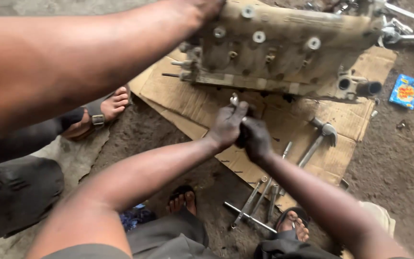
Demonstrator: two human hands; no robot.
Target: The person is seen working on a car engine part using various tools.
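Head view: one cylinder head [283,48] stands tilted on flattened cardboard [331,158], steadied by a co-worker's arm [73,62]. The left hand [226,125] pinches a small metal part [234,100]; the right hand [256,139] is closed beside it, touching. One hammer [319,136] and four loose tools [259,201] lie near. One blue rectangular packet [406,91] lies on the dirt, right.

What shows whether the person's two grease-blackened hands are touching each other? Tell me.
Touching. The head view shows the left hand pressed against the right hand over the brown cardboard sheet, with no gap between them.
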